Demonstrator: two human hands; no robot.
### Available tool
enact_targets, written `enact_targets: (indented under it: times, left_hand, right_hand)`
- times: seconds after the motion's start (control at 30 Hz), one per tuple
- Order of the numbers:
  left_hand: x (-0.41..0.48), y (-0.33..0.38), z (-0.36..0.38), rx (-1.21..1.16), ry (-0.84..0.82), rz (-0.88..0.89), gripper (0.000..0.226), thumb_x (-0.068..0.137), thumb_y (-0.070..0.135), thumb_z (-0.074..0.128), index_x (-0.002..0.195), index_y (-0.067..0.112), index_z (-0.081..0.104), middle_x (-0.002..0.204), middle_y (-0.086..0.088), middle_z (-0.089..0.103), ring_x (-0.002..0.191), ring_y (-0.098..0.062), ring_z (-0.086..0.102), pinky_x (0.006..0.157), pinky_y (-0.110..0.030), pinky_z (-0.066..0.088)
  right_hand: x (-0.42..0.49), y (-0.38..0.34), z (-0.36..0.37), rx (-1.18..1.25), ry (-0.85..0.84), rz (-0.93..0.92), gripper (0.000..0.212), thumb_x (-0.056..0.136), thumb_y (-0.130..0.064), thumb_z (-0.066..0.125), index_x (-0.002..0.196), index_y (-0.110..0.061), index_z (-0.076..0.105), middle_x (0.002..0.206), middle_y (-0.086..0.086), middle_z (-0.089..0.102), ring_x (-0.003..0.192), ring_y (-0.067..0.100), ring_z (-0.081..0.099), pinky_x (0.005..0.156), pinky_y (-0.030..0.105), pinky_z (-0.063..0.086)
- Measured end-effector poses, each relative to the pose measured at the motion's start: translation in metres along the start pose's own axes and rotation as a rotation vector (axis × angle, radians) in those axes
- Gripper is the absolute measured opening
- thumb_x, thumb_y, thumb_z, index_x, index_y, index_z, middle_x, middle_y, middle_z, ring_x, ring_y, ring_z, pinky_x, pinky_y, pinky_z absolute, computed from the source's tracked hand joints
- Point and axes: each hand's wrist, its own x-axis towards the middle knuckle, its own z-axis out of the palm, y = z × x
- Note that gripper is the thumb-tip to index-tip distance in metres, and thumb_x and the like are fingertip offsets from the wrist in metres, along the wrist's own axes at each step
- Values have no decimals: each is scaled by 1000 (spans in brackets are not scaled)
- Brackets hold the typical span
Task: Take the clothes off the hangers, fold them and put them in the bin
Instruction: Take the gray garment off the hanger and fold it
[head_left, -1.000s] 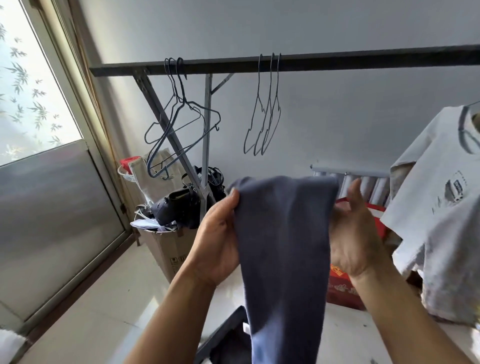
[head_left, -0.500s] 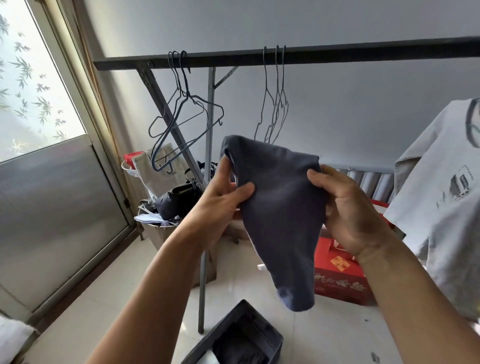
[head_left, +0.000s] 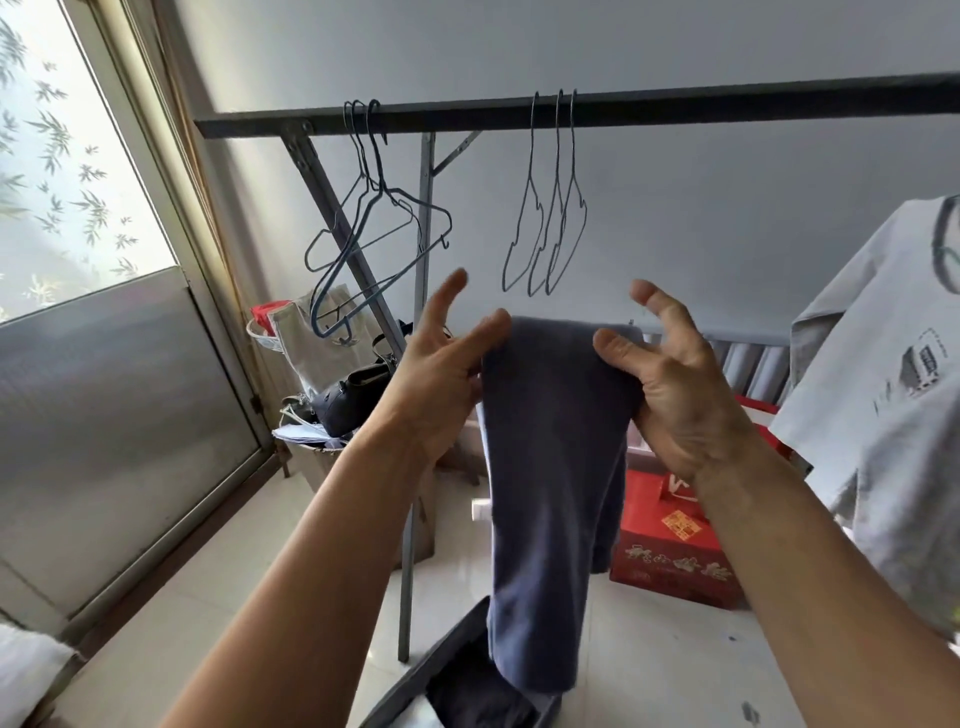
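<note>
Our left hand (head_left: 436, 379) and right hand (head_left: 680, 395) pinching folded blue garment (head_left: 550, 467) under thumbs, other fingers splayed; garment hanging above dark bin (head_left: 426, 665)

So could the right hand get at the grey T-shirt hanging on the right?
Probably not yet: the right hand pinches the blue garment. The grey T-shirt hangs close beside it with nothing between, so once freed, likely yes.
</note>
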Motion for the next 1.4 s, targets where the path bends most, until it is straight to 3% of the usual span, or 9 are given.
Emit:
enact_targets:
  times: [0.17, 0.37, 0.43, 0.57, 0.67, 0.83, 0.97, 1.1, 1.4]
  left_hand:
    - [-8, 1, -5, 212, -186, 40, 79, 80, -21, 58, 143, 26, 47, 109, -29, 64, 98, -32, 62, 95, -43, 52]
    - [-3, 3, -8, 620, -77, -20, 33, 95, 6, 59, 115, 30, 69, 86, -10, 71, 76, -16, 67, 68, -22, 55]
    - [0, 1, -9, 617, -22, -25, 25, 96, 11, 60, 108, 28, 72, 81, -7, 69, 74, -14, 64, 70, -24, 55]
    - [1, 0, -10, 509, -53, -52, 44, 83, -9, 67, 120, 15, 66, 105, -12, 73, 93, -18, 68, 88, -28, 56]
    - [1, 0, -8, 781, 23, 76, 47, 80, -1, 71, 124, 16, 65, 105, -3, 71, 98, -13, 66, 94, -30, 53]
    - [-2, 5, -4, 1115, 101, 248, 16, 81, 20, 68, 91, 31, 63, 84, 14, 57, 87, -9, 54, 73, -19, 39]
    - [0, 5, -7, 920, 76, 196, 10, 77, 27, 69, 82, 25, 61, 97, 8, 57, 95, -12, 55, 82, -28, 45]
    - [1, 6, -4, 713, 24, 129, 13, 87, 9, 66, 82, 16, 57, 57, 12, 51, 52, -5, 47, 51, -19, 40]
    - [4, 5, 16, 579, 68, 73, 15, 87, 6, 65, 81, 13, 54, 67, -4, 55, 62, -18, 54, 58, -33, 50]
  right_hand:
    - [1, -11, -7, -331, -116, -72, 78, 83, 13, 62, 136, -42, 47, 88, 15, 67, 83, 20, 66, 79, 30, 56]
    - [5, -1, -8, -477, 19, -54, 59, 86, -7, 71, 135, -34, 51, 93, 15, 71, 87, 13, 70, 70, 8, 47]
    - [5, -1, -10, -447, 30, -37, 47, 86, -10, 71, 128, -28, 60, 94, 11, 71, 84, 8, 66, 64, 4, 44]
    - [2, -1, -11, -383, -85, 3, 38, 81, 2, 71, 114, -16, 66, 100, 7, 70, 92, 14, 66, 82, 17, 52]
    - [1, -3, -8, -534, -64, -89, 34, 83, 6, 66, 96, -26, 65, 92, -5, 67, 84, 3, 62, 70, 8, 49]
    - [2, -3, -7, -807, 62, -266, 17, 89, -9, 65, 91, -26, 62, 90, -5, 57, 79, 6, 52, 65, 8, 38]
    - [2, -5, -9, -703, 30, -278, 15, 90, -8, 63, 91, -22, 61, 92, -4, 60, 79, 0, 56, 68, 6, 42]
    - [6, -3, -8, -543, 56, -289, 22, 89, -4, 65, 86, -25, 60, 82, -6, 65, 74, 1, 60, 67, 8, 48]
    - [-4, 15, -1, -557, 203, -334, 19, 87, -21, 69, 102, -16, 57, 94, -4, 62, 81, 9, 59, 66, 13, 44]
